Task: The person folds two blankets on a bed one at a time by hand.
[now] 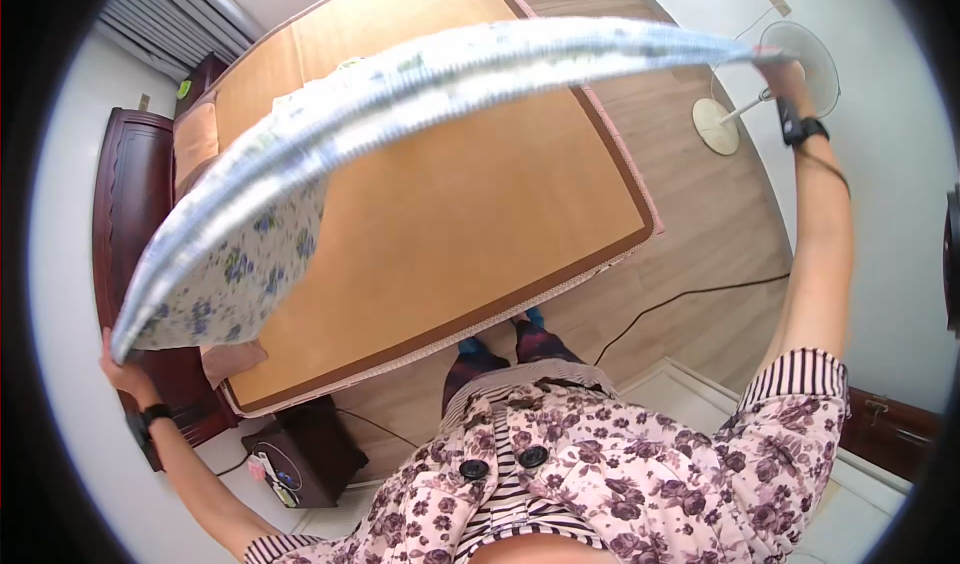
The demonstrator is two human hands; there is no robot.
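Left grip (124,376) and right grip (786,80) were each clamped on an end of the same cloth (420,94), though the right one was too blurred for me to tell exactly how it pinched the edge. From my head camera I saw the cloth held up over the bed (420,4), its edge strung between the two hands in one long arch. It was white with small blue flowers, and the pattern smeared into pale blue streaks along the bunched upper band. That band was broad through its middle and narrowed to a thin strip at the right end. Toward the left a flat panel hung from it, its blue and grey-green sprigs sharp enough for me to pick out.

My left arm reached out low on the left, nearly straight, with the grip beside the dark wooden headboard (135,184) in my view and a black strap (152,414) round the wrist. My right arm stretched up and forward on the other side, also almost straight, its grip overlapping the white fan (820,59) from where I looked. Another black strap circled that wrist. My striped cuffs (800,376) sat up near the elbows. Beneath the cloth, a tan mat (450,234) with a brown border covered the bed.
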